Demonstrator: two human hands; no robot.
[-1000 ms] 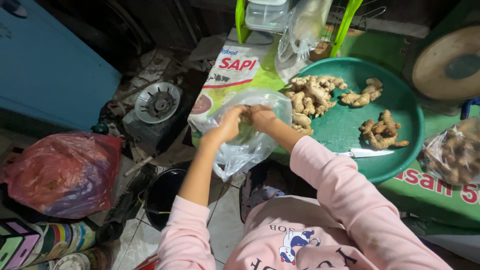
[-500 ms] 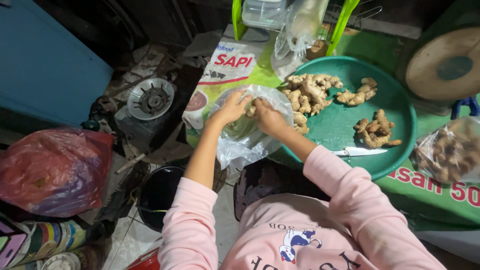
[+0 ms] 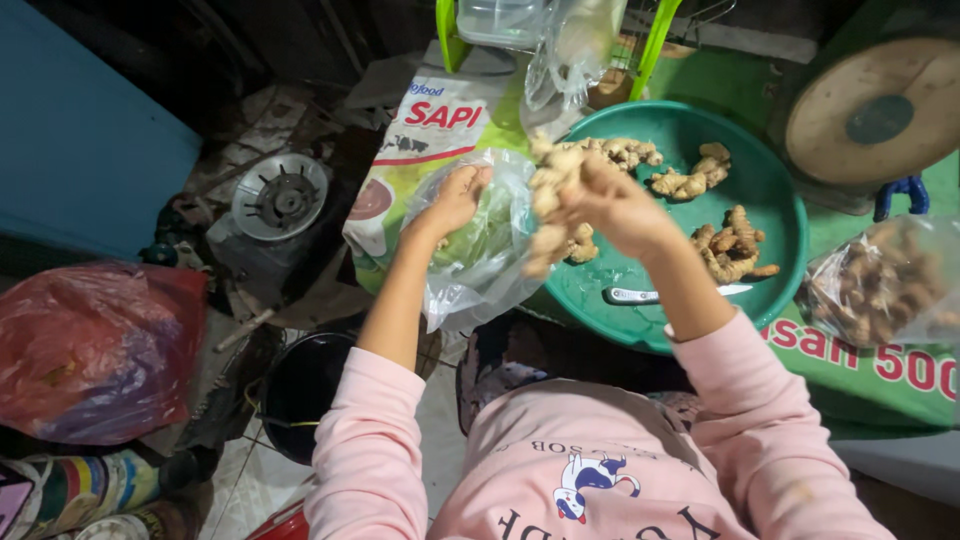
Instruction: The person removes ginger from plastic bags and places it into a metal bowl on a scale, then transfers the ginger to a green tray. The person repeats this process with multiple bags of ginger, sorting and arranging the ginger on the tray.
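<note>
Knife in basin, bag left.

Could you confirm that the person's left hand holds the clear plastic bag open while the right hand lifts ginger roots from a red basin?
Not quite: the basin is green, as the head view shows. The left hand does hold the clear plastic bag open while the right hand lifts ginger roots.

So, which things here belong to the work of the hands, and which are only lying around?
In use:
- left hand, holding open the clear plastic bag
- right hand, gripping ginger roots
- green basin with more ginger

Lying about:
- knife in the basin
- red plastic bag
- stove burner
- weighing scale
- black bucket
</note>
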